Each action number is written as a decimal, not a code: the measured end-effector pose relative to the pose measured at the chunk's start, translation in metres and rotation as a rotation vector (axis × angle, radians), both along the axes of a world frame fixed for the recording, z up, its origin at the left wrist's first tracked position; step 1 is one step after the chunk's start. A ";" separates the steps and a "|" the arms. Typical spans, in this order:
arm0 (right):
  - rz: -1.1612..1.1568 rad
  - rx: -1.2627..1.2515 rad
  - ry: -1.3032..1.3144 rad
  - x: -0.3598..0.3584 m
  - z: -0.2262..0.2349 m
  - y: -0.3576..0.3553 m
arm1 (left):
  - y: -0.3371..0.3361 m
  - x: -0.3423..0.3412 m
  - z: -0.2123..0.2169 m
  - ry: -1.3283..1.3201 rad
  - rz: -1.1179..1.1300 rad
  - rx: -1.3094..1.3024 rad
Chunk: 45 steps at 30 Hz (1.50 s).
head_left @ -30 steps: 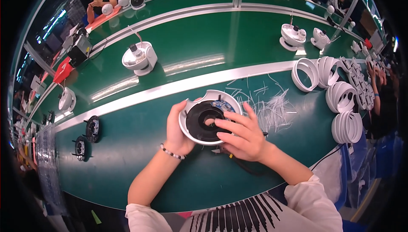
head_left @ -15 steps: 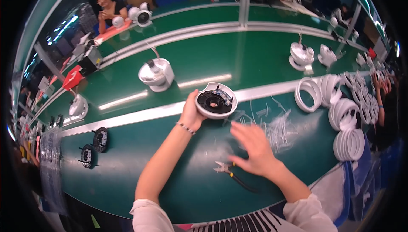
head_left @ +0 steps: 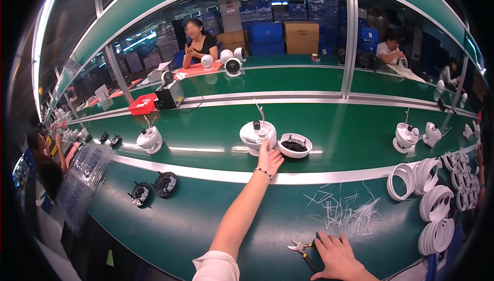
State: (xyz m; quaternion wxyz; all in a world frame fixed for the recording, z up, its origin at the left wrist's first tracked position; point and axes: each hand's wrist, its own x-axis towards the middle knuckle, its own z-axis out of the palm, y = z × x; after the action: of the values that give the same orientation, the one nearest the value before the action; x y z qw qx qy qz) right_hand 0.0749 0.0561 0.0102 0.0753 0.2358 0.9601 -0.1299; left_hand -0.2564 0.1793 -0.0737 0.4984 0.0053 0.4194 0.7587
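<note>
My left hand [head_left: 269,158] is stretched far forward onto the green conveyor belt, fingers apart, just behind a round white housing with a black inside [head_left: 294,145] that lies free on the belt. It sits beside a white dome assembly with a wire [head_left: 257,135]. My right hand [head_left: 338,256] rests flat on the green bench near me, fingers spread, next to small cutting pliers [head_left: 302,249]. Neither hand holds anything.
Clipped white cable-tie ends [head_left: 345,212] litter the bench. Stacks of white rings [head_left: 435,202] stand at the right. Two black round parts [head_left: 154,188] lie at the left, beside clear blister trays [head_left: 81,178]. More white domes [head_left: 149,139] ride the belt. People sit across the line.
My left hand carried the white housing from the near bench out onto the belt and let it go. My right hand drew back to the bench beside the pliers.
</note>
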 end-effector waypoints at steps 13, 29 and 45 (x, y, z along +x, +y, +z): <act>0.087 -0.030 0.072 0.006 0.000 -0.002 | 0.006 -0.031 0.011 0.060 0.085 0.011; -0.001 -2.102 0.990 -0.034 0.000 0.039 | -0.103 0.013 0.050 0.499 -0.211 0.347; 0.042 -1.944 0.948 -0.089 0.013 0.075 | -0.127 0.031 0.067 0.760 -0.284 0.258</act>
State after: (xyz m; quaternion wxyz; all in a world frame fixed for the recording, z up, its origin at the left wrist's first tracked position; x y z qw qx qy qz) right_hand -0.0143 0.1316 0.0228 -0.1468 -0.0155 0.3814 -0.9125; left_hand -0.2256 0.0528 -0.0070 0.4033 0.4044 0.4702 0.6728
